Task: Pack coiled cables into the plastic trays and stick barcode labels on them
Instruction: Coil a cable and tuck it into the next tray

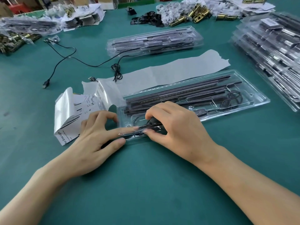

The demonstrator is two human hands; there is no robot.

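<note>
Tray [253, 105] is needing steadying: left hand [97, 129] is pressing its rim straight-fingered, right hand [175, 125] is pinching the coiled cable [153, 122] down.

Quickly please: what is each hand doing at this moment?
Left hand: open, pressing the plastic tray corner.
Right hand: gripping the black cable.
</note>
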